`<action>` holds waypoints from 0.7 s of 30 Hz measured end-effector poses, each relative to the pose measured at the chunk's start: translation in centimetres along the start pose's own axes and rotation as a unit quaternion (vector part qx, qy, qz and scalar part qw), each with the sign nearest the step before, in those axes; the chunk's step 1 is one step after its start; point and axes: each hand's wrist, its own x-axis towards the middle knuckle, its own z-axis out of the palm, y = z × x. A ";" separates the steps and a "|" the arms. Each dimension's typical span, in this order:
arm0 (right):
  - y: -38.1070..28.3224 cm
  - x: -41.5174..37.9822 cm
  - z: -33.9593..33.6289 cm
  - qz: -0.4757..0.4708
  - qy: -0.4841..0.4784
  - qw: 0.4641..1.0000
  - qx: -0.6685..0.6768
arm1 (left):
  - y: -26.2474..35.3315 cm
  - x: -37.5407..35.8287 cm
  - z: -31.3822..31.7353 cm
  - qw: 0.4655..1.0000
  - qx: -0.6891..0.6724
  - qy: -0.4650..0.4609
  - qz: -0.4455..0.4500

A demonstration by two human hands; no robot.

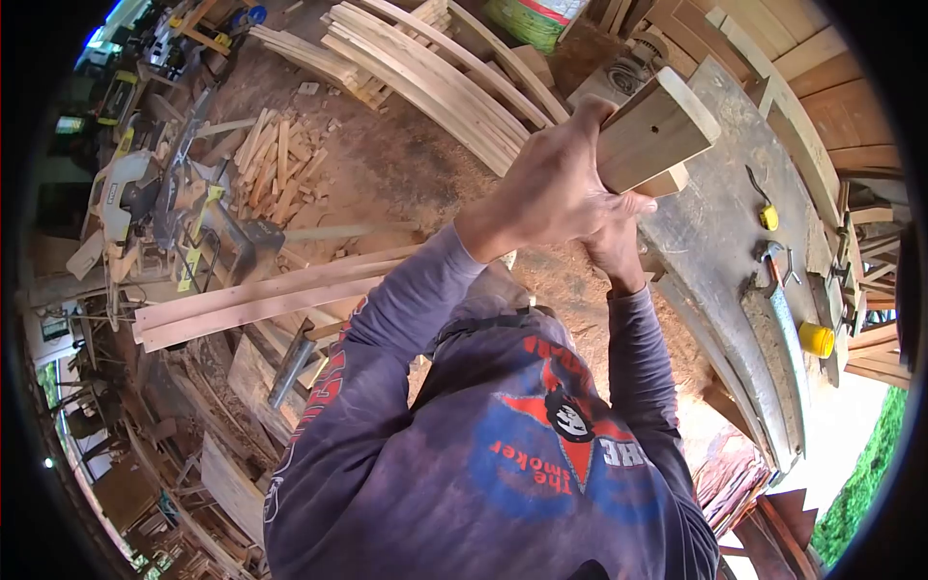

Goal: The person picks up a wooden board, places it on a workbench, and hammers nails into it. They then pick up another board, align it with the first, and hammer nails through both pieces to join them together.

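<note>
Both hands are raised together at the upper middle of the head view. My left hand [546, 184] is closed round the near left side of a pale wooden block [652, 135], which has a small dark hole in its face. Just below and to the right, my right hand [619, 246] is closed at the block's lower edge, partly covered by my left hand. A second pale wood end [669, 181] shows beneath the block. Behind the block lies the grey worktop [720, 213].
On the worktop lie a yellow tape or knife tool [768, 215], a hammer [772, 256] and a yellow container [817, 339]. Curved boards [425, 77] are stacked at the top. Long planks [261, 297] and a miter saw [130, 193] stand at the left, near wood offcuts [280, 159].
</note>
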 end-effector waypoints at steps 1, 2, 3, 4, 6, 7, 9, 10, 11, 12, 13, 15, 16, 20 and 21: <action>0.2 0.1 -0.4 0.012 -0.007 1.000 0.014 | -0.3 0.3 -0.4 1.000 -0.001 0.001 0.001; 0.5 0.0 -0.6 0.026 -0.015 0.999 0.029 | -0.7 0.4 -1.2 0.997 -0.059 -0.050 -0.031; 0.8 -0.5 -0.1 0.053 0.031 0.985 0.162 | -1.0 0.4 -2.1 0.986 -0.117 -0.100 -0.063; 0.9 -0.4 0.3 0.024 0.097 0.975 0.200 | -1.1 0.4 -3.2 0.991 -0.101 -0.075 -0.035; 1.5 -0.7 -1.1 0.025 0.123 0.986 0.110 | -1.6 -0.2 -6.9 0.986 -0.134 -0.065 -0.073; 2.3 -1.1 -1.6 0.030 0.125 0.985 0.111 | -2.3 -1.1 -8.2 0.988 -0.140 0.011 -0.068; 4.4 -2.0 -2.1 -0.016 0.230 0.968 0.102 | -2.7 -2.7 -11.2 0.966 -0.234 0.089 -0.058; 4.6 -2.3 -2.1 -0.012 0.235 0.967 0.102 | -2.4 -3.4 -13.2 0.941 -0.321 0.092 -0.053; 4.7 -2.7 -2.1 -0.057 0.239 0.951 0.187 | -2.9 -4.7 -15.8 0.923 -0.381 0.030 -0.046; 4.7 -3.1 -2.0 -0.104 0.241 0.926 0.270 | -3.2 -5.8 -18.2 0.898 -0.437 -0.033 -0.037; 3.0 -3.1 -1.7 -0.106 0.235 0.933 0.252 | -1.8 -6.8 -19.6 0.912 -0.407 -0.050 -0.012; 0.3 -3.8 -2.1 -0.107 0.204 0.939 0.255 | 1.1 -7.1 -22.6 0.917 -0.374 -0.135 0.041; -1.0 -4.2 -2.3 -0.110 0.166 0.946 0.255 | 1.8 -6.3 -24.3 0.904 -0.371 -0.200 0.071; -5.7 -5.3 -4.3 -0.094 0.176 0.962 0.189 | -0.1 -3.9 -29.1 0.803 -0.412 -0.403 0.150; -6.1 -5.6 -5.2 -0.102 0.184 0.959 0.189 | 0.1 -4.0 -29.0 0.813 -0.416 -0.374 0.160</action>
